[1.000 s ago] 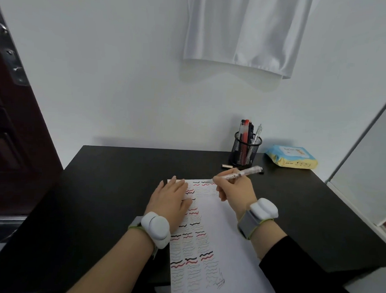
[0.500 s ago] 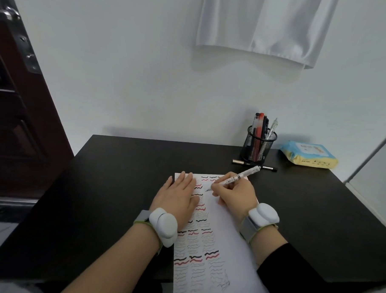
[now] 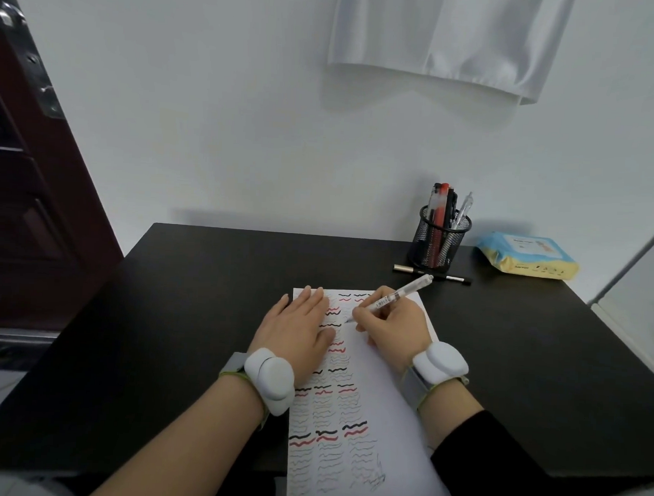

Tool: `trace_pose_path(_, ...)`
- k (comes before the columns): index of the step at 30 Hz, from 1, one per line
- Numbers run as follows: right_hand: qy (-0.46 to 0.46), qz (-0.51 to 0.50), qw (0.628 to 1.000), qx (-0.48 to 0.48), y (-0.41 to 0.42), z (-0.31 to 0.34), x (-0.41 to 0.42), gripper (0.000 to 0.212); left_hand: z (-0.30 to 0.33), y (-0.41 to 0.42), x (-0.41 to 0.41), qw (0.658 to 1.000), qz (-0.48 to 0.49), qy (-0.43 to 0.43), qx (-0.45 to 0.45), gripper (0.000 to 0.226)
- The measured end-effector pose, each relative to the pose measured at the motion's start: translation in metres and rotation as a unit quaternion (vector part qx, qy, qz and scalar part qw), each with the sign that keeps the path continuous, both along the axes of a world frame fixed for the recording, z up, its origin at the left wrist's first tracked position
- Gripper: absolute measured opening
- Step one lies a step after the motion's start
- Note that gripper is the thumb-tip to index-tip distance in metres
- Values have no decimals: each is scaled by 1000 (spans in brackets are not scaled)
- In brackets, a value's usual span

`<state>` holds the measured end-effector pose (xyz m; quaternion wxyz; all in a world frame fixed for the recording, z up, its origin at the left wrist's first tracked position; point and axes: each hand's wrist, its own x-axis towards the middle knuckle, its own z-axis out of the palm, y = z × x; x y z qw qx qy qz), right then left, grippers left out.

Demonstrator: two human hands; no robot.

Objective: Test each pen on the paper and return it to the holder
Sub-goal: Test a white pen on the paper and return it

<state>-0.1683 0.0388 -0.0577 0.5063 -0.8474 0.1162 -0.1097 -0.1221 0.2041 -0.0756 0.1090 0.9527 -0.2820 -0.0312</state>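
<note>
A white sheet of paper [image 3: 374, 418] covered in rows of black and red wavy lines lies on the black desk [image 3: 172, 334]. My right hand [image 3: 393, 324] grips a white pen [image 3: 400, 294] in a writing hold, its tip down on the paper near the top rows. My left hand [image 3: 295, 327] lies flat on the paper's left edge, fingers straight. A black mesh pen holder [image 3: 439, 239] with several red, black and clear pens stands at the back right. A black pen [image 3: 431, 273] lies on the desk in front of the holder.
A blue and yellow pack of wipes [image 3: 527, 254] sits right of the holder. A dark red door [image 3: 24, 204] stands at the left. A white cloth [image 3: 450, 39] hangs on the wall above. The desk's right edge meets a white cabinet panel [image 3: 642, 284].
The view has shifted, so the holder and the loose black pen sit further right. My right hand has moved the pen tip down onto the upper rows; my left hand stays flat on the paper.
</note>
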Motion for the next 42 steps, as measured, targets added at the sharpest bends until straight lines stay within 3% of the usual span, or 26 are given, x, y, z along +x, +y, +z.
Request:
trace_pose_path(30,-5,-43,998,-39,-4,-3,2,10,3,1,-4,1000,6,1,-18,64)
trace_pose_path(36,-15,-119,990,70,-8,-3,5,9,5,0,-5,1000,11,-11,-13,67)
trace_pose_path(39,4,-91,989,120,-10,5,8,5,4,0,-6,1000,14,-11,-9,68)
trace_pose_path(42,-1,-53,995,89,-20,7,5,5,2,0,-6,1000,14,-11,-9,68)
